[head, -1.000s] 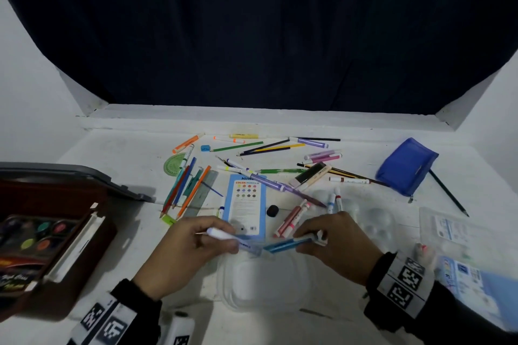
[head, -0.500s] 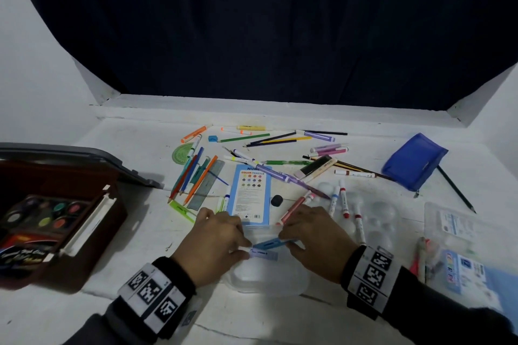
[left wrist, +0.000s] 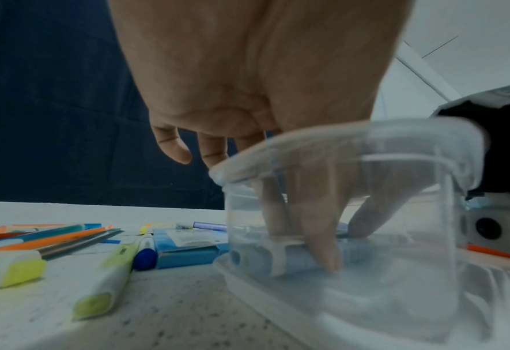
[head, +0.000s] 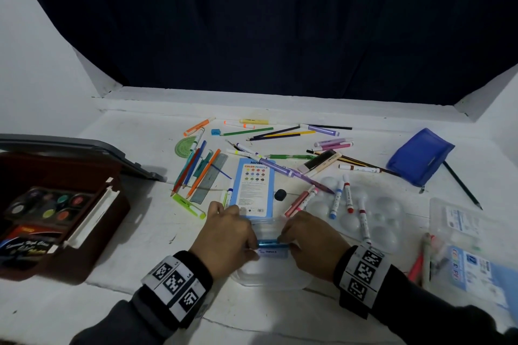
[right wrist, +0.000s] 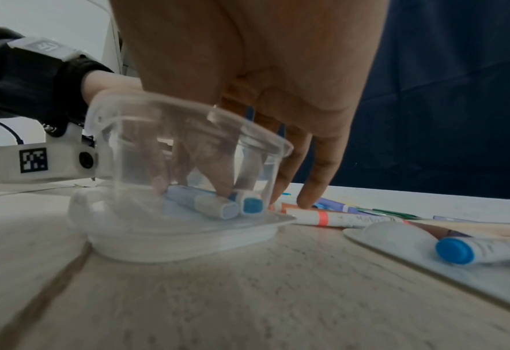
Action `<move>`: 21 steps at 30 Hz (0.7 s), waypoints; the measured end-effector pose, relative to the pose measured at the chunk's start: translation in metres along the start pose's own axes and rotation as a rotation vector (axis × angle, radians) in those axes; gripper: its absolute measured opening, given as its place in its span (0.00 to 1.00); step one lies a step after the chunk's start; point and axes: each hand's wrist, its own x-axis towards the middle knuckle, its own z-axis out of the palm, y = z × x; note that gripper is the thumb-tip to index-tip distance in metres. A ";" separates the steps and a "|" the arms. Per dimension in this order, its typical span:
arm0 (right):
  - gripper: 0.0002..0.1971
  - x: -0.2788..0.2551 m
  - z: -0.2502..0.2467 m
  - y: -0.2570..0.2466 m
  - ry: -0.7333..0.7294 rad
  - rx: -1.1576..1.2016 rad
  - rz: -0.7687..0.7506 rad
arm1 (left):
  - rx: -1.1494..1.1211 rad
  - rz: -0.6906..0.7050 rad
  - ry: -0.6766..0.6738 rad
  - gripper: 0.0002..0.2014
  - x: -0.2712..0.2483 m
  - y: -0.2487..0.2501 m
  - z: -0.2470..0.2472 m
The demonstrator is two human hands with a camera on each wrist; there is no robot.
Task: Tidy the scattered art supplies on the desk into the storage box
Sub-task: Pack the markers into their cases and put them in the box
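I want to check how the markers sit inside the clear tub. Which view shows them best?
The right wrist view: two markers lie side by side on the clear tub's floor, end caps facing the camera. The left wrist view shows them blurred through the wall; the head view shows only a blue strip between the hands.

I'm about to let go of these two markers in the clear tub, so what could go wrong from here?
1. The clear tub is light and seems to sit on its own lid; pulling the left hand and right hand out could drag or tip it.
2. The two markers lie loose on the bottom and may roll or jam later ones.
3. The right little finger rests on the orange marker outside and could nudge it.
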 end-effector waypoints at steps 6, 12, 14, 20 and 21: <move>0.16 -0.004 -0.013 -0.003 0.079 -0.011 -0.045 | -0.131 0.046 0.086 0.17 -0.002 -0.007 0.002; 0.09 0.002 -0.043 0.001 0.264 0.121 -0.064 | -0.727 -0.024 0.296 0.05 -0.003 -0.040 -0.015; 0.08 0.010 -0.050 0.009 0.291 0.156 -0.023 | -0.772 -0.103 0.363 0.04 0.001 -0.057 -0.016; 0.12 0.044 -0.050 0.047 0.146 0.092 0.112 | -0.401 -0.284 0.082 0.19 0.005 -0.117 0.007; 0.14 0.048 -0.049 0.052 0.095 0.064 0.114 | -0.352 -0.301 0.045 0.19 0.004 -0.121 0.009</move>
